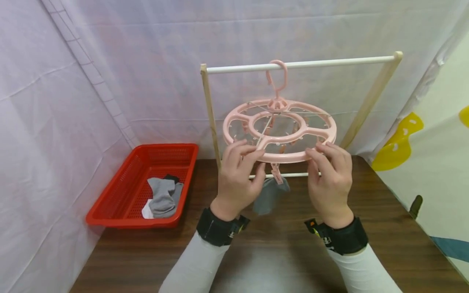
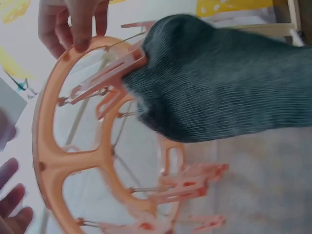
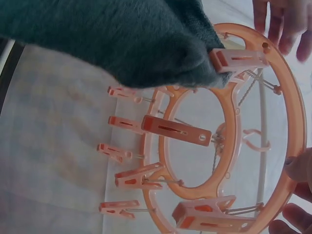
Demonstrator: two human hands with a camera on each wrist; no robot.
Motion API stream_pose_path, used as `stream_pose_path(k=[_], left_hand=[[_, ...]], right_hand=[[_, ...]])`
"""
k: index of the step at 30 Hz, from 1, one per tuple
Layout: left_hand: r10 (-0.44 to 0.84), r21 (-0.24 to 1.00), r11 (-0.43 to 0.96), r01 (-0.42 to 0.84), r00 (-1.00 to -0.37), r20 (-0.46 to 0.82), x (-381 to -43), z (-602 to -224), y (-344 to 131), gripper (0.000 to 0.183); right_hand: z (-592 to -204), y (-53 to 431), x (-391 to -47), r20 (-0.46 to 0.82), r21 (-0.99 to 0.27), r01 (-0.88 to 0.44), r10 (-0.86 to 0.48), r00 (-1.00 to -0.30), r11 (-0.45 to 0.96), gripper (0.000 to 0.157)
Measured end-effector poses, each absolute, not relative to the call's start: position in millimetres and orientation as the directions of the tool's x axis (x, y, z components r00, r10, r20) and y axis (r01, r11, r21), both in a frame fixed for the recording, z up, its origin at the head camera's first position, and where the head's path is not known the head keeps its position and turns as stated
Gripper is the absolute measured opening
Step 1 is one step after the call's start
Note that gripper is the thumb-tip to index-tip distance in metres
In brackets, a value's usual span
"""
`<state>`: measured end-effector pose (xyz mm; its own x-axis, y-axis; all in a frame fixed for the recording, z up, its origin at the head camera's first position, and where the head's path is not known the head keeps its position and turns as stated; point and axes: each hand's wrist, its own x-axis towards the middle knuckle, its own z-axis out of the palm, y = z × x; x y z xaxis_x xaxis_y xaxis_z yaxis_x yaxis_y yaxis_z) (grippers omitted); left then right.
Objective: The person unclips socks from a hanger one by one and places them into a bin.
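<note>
A round pink sock hanger with clothespins hangs by its hook from a white rail. My right hand pinches the near right rim; in the right wrist view its thumb lies against the rim. My left hand is at the near left rim; in the left wrist view its spread fingers are slightly apart from the ring. Between the hands, a pink clothespin holds a dark grey-green sock, seen large in the left wrist view. Several other clothespins dangle without socks.
A red plastic basket stands on the left of the brown wooden table, with grey socks and a white piece inside. The rack's white rail rests on wooden posts. White cloth hangs behind; a yellow shape is at right.
</note>
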<state>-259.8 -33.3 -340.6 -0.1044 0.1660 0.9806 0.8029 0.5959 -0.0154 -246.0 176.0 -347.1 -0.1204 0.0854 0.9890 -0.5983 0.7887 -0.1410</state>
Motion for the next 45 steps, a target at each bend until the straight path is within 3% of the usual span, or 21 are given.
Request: stream_pose_path(k=[5,8,13,18,21,26,30,35,41,45], left_hand=[[0.038,-0.087,0.467,0.880,0.078,0.996,-256,-348,-35,0.014],[0.009,-0.073,0.401,0.913,0.076,0.997,-256,-358,-37,0.014],[0.028,0.040,0.304,0.952,-0.051,0.998,-263,-384,-38,0.023],[0.006,0.187,0.301,0.935,-0.197,0.980,-270,-415,-29,0.043],[0.000,0.326,0.275,0.904,-0.339,0.941,-269,-427,-23,0.057],[0.085,0.624,0.110,0.773,-0.633,0.769,-258,-426,-18,0.067],[0.176,0.785,0.058,0.617,-0.780,0.601,-257,-427,-17,0.069],[0.216,0.842,0.082,0.533,-0.834,0.508,-271,-450,-14,0.064],[0.181,0.847,0.099,0.522,-0.847,0.501,-276,-460,-12,0.037],[0.156,0.853,0.114,0.509,-0.857,0.491,-276,-464,-9,0.029]], right_hand=[[-347,175,-246,0.988,-0.144,-0.604,0.086,-0.124,0.784,0.012],[-348,175,-247,0.988,-0.144,-0.608,0.083,-0.127,0.781,0.012],[-349,175,-247,0.989,-0.142,-0.606,0.080,-0.129,0.783,0.011],[-350,173,-245,0.988,-0.143,-0.605,0.079,-0.131,0.783,0.013],[-350,170,-245,0.988,-0.142,-0.611,0.078,-0.130,0.779,0.014],[-351,166,-245,0.991,-0.128,-0.621,0.072,-0.115,0.773,0.010],[-351,163,-245,0.992,-0.123,-0.629,0.071,-0.107,0.768,0.009],[-350,161,-245,0.992,-0.121,-0.632,0.069,-0.106,0.765,0.010],[-350,161,-244,0.991,-0.124,-0.619,0.069,-0.113,0.775,0.009],[-351,160,-244,0.990,-0.132,-0.618,0.072,-0.121,0.775,0.010]])
